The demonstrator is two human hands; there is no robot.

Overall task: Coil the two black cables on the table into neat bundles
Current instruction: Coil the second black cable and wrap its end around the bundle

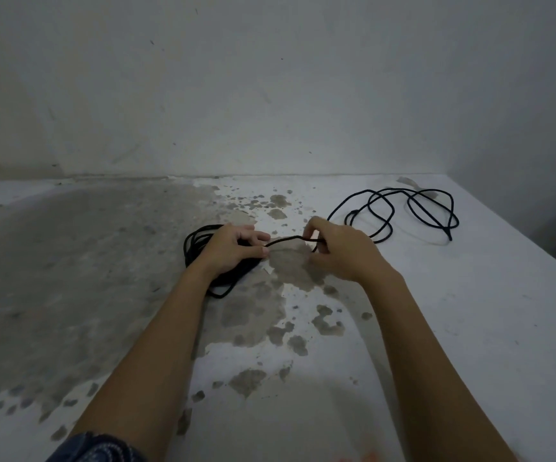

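A: Stained table (470, 328), nearest. Why hold things so?
B: Left hand (233, 251) clamps the coiled cable (194, 243) so loops hold together; right hand (343, 255) pinches its loose tail to feed it. Farther right, the second cable (392, 211) sprawls uncoiled.

two bare forearms and a piece of blue cloth (100, 448)
the left hand (233, 250) and the right hand (340, 251) are uncovered, the forearms bare down to the lower edge; the cloth by the left elbow is dark, denim-like, with a pale stitched pattern, sleeve or trouser i cannot tell.
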